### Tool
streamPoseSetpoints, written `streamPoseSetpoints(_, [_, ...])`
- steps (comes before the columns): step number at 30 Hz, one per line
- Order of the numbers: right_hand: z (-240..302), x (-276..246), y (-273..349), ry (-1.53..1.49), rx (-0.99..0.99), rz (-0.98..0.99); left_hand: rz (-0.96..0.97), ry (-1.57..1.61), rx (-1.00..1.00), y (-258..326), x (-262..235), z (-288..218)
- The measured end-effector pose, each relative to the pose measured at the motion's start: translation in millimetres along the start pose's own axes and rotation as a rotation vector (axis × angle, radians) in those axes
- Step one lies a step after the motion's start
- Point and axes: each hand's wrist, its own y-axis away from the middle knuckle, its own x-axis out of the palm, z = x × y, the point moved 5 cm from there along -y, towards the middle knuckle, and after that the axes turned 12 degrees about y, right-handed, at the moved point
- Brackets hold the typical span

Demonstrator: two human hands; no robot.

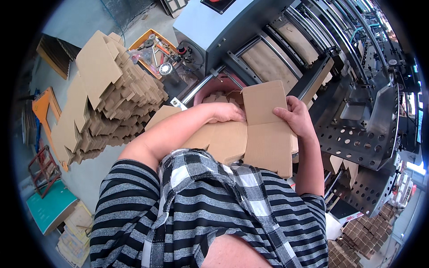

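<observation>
A flat brown cardboard box blank [268, 143] lies in front of my chest, with one square flap raised at its far end. My right hand [298, 117] grips the right edge of that flap, thumb on the near face and fingers behind it. My left hand [229, 112] is closed at the flap's left edge by the crease, its fingers curled against the cardboard and their tips partly hidden. More cardboard blanks [225, 138] lie under my left forearm and beside the blank. Just beyond my left hand is a pink tub [203, 92] with cardboard scraps inside.
A tall, uneven stack of cardboard blanks [100, 67] stands at the left. Behind it sits a yellow tray [149, 33] of tools. A large metal machine [357, 134] with rails and perforated plates fills the right side. Bundled cardboard pieces [371, 232] are at the lower right.
</observation>
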Motion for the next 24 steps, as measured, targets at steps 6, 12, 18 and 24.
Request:
streamPoseSetpoints(6, [-14.1,8.0,-14.3,-0.109,-0.001,0.048,0.037,-0.084,-0.05,2.5,-2.3,-5.5])
streamPoseSetpoints(12, [1.2,1.0,-16.1,-0.054,-0.071,0.022,0.111,0.001,-0.072,-7.3,-13.2,-16.7])
streamPoseSetpoints(18, [-18.6,2.2,-18.4,-0.205,-0.042,-0.029,-0.057,-0.09,0.125,-7.3,-16.4,-24.5])
streamPoseSetpoints(24, [-12.7,-6.0,-18.5,-0.421,-0.043,-0.037,-0.06,0.179,0.14,-2.0,-20.0,-43.6])
